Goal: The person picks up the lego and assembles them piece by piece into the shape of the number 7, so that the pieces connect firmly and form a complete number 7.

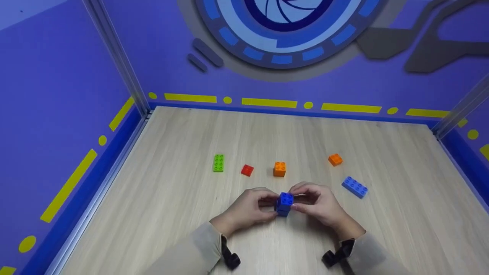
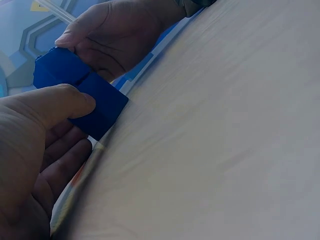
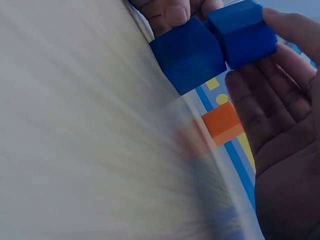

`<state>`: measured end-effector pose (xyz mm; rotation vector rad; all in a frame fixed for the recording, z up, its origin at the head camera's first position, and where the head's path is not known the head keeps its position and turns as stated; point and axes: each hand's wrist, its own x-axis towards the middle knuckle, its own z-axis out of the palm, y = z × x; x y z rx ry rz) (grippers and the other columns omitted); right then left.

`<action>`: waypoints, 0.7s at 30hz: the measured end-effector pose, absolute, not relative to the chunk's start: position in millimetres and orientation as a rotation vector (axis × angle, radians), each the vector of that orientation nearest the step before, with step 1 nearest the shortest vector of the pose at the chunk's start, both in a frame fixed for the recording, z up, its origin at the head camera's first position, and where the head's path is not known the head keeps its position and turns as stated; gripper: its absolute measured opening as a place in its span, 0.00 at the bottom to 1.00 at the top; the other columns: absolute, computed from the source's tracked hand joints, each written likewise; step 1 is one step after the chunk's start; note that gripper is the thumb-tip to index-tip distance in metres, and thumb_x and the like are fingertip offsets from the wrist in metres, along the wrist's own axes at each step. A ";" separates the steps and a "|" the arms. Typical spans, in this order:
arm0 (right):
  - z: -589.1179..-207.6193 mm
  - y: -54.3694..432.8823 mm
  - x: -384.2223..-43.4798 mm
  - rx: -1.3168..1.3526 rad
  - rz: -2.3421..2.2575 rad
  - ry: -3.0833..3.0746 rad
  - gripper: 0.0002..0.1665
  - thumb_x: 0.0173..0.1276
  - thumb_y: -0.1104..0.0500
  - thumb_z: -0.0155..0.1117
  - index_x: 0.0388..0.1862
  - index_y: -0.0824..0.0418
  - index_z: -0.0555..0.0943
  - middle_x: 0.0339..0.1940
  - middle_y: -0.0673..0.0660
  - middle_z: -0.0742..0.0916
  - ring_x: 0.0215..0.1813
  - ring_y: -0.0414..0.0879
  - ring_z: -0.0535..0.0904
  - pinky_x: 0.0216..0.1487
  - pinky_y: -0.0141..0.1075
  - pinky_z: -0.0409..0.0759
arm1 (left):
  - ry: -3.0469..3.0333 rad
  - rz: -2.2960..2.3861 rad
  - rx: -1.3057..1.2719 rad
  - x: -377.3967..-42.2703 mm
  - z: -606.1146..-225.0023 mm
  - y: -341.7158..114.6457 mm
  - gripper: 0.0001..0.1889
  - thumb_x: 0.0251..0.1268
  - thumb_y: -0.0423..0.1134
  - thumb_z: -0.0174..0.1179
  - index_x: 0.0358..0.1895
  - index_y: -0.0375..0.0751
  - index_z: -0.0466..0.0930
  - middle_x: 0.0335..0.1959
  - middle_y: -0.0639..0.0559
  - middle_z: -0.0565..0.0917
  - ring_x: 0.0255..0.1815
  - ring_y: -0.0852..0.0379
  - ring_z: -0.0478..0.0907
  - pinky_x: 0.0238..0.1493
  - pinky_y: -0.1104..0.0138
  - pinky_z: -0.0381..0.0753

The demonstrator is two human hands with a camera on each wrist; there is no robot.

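Observation:
Two blue toy bricks stand one on top of the other at the front middle of the table. My left hand (image 1: 250, 206) pinches the lower blue brick (image 3: 187, 56), its thumb flat on one face in the left wrist view. The upper blue brick (image 1: 285, 198) is held between the thumb and fingers of my right hand (image 1: 320, 203). A thin dark gap shows between the two bricks in both wrist views, so the upper one sits slightly uneven. Whether their studs are fully joined cannot be seen.
Behind the hands lie a green brick (image 1: 218, 163), a small red brick (image 1: 247, 170) and a taller orange brick (image 1: 279, 169). To the right are a flat orange brick (image 1: 335, 159) and a long blue brick (image 1: 355, 187). Purple walls (image 1: 172, 76) enclose the wooden table (image 1: 172, 152).

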<state>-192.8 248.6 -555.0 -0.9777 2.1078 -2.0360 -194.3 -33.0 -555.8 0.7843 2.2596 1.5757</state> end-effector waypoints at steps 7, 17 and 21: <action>-553.1 244.5 -190.8 -0.967 -2.012 2.109 0.15 0.68 0.80 0.74 0.52 0.77 0.85 0.57 0.48 0.91 0.60 0.40 0.91 0.64 0.36 0.92 | 2.251 1.587 0.777 -194.2 -556.5 -33.4 0.24 0.69 0.32 0.80 0.67 0.40 0.90 0.64 0.52 0.91 0.68 0.62 0.88 0.71 0.75 0.84; -551.9 239.7 -188.1 -0.984 -1.991 2.129 0.13 0.69 0.80 0.73 0.49 0.76 0.82 0.57 0.46 0.88 0.59 0.39 0.89 0.63 0.35 0.92 | 2.241 1.592 0.811 -193.5 -554.6 -32.4 0.22 0.70 0.30 0.77 0.66 0.39 0.90 0.63 0.51 0.91 0.67 0.62 0.88 0.72 0.73 0.84; -552.3 239.3 -187.9 -1.015 -1.974 2.164 0.14 0.68 0.81 0.73 0.49 0.74 0.82 0.57 0.47 0.88 0.59 0.38 0.89 0.63 0.34 0.91 | 2.279 1.561 0.830 -193.4 -553.9 -32.2 0.21 0.71 0.31 0.77 0.66 0.40 0.90 0.63 0.51 0.92 0.67 0.62 0.88 0.71 0.74 0.84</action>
